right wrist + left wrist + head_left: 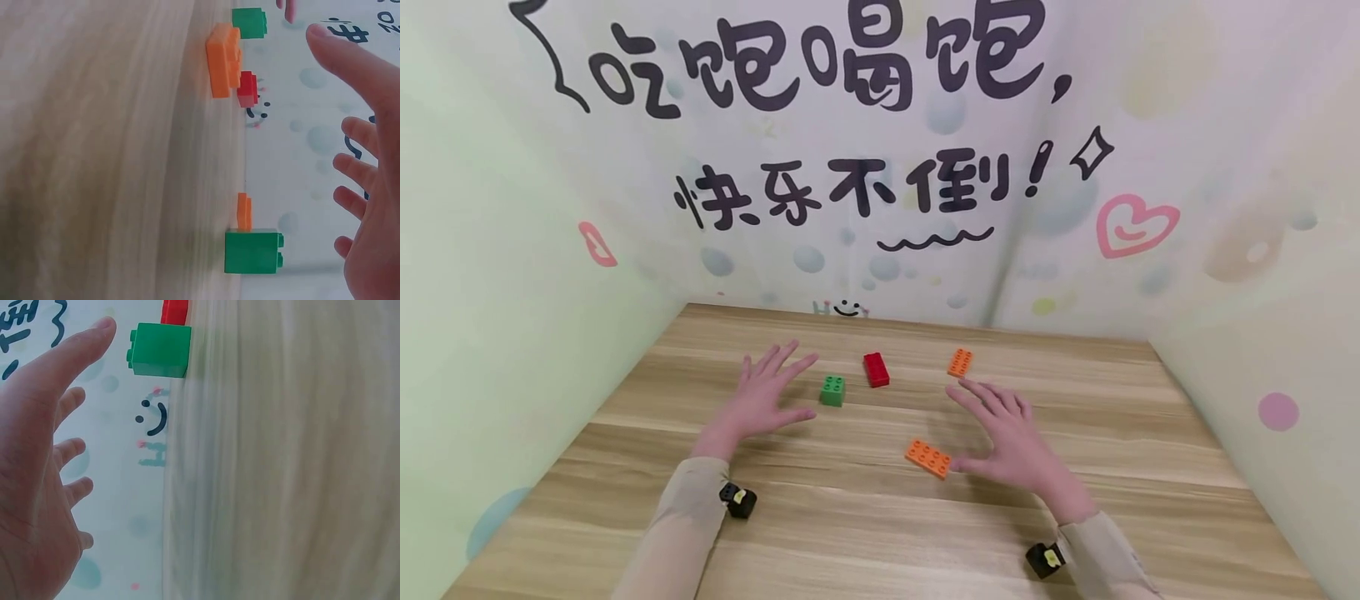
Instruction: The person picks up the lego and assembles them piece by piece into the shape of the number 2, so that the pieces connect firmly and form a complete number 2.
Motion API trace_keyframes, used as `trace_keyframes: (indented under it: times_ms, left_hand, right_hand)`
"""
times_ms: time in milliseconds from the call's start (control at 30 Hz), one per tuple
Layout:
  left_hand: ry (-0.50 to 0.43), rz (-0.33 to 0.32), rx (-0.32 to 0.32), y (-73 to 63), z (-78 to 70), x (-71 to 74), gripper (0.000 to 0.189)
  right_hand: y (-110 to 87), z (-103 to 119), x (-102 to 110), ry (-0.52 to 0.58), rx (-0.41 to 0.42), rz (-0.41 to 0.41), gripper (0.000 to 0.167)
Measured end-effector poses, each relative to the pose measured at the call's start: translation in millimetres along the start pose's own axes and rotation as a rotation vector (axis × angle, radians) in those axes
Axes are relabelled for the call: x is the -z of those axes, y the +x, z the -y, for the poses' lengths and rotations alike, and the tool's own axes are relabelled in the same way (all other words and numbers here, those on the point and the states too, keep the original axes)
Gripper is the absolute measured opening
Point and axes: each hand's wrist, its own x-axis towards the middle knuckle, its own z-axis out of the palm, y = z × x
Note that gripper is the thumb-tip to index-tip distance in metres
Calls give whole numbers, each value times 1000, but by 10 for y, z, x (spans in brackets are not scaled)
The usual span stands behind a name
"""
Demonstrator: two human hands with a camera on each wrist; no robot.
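My left hand (pixel 763 398) hovers with spread fingers just left of a small green brick (pixel 832 391), holding nothing. In the left wrist view that green brick (pixel 161 350) stands near the thumb, apart from it. Over the right side my right hand (pixel 1006 435) is spread too. Its thumb tip appears close to the nearer flat orange brick (pixel 928 458); whether they touch I cannot tell. Farther back lie a red brick (pixel 876 369) and another flat orange brick (pixel 960 362). The right wrist view also shows a second green brick (pixel 251 252), which the right hand hides in the head view.
The bricks are spread about a wood-grain table (pixel 850 533). A white printed wall (pixel 760 275) rises at its back edge, with side walls left and right. Black wrist devices (pixel 742 503) sit by both cuffs.
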Motion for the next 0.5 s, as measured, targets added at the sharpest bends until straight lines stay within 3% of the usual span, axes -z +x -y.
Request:
trace_keyframes:
  times_ms: [500]
  left_hand:
    - [-45,23,-27,60,-54,-87,85]
  right_hand:
    - [2,15,-192,93,13,145,89]
